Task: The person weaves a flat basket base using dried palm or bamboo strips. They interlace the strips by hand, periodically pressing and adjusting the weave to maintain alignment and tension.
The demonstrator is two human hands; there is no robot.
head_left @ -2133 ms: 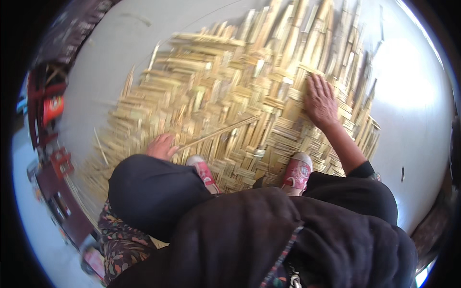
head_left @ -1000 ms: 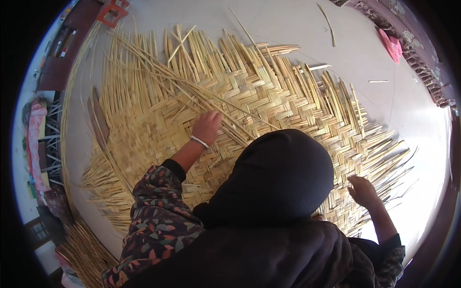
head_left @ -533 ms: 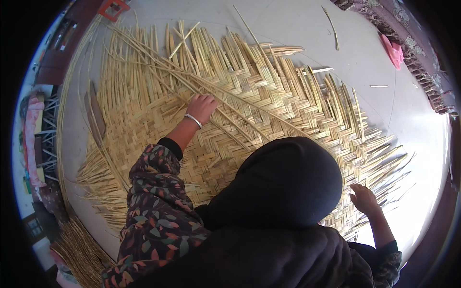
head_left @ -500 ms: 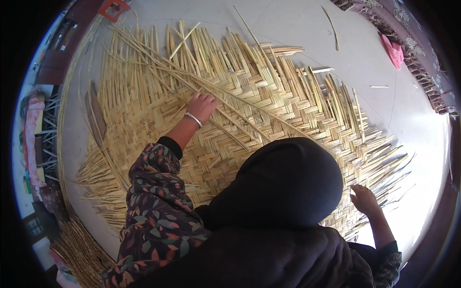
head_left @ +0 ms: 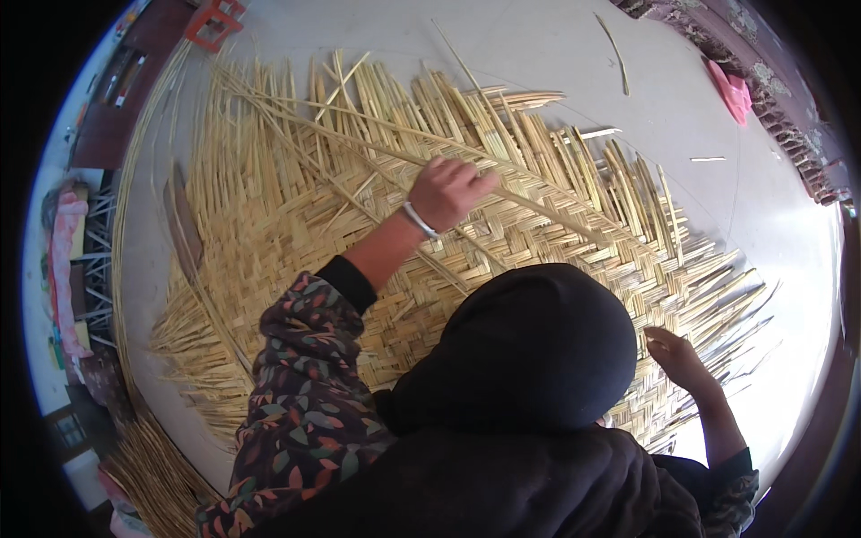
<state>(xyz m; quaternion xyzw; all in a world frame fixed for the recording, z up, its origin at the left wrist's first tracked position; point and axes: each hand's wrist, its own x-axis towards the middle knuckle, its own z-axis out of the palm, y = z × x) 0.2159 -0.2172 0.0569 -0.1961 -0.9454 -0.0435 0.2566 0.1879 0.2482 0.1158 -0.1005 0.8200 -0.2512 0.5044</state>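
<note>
Here a large woven mat point(head_left: 466, 224) of pale split strips lies flat on the grey floor point(head_left: 556, 54), its outer ends loose and unwoven. One long strip point(head_left: 359, 134) runs slantwise across the weave. The left hand point(head_left: 448, 190), a bangle at its wrist, is closed around this strip near the mat's middle. The right hand point(head_left: 677, 357) rests with fingers spread narrowly on the mat's near right edge, holding nothing that can be made out. The step in hand appears to be laying a new strip into the weave; the next move likely calls for threading it over and under its neighbours. Spare strips point(head_left: 161, 475) lie at lower left; a pink cloth point(head_left: 731, 90) lies well apart.
</note>
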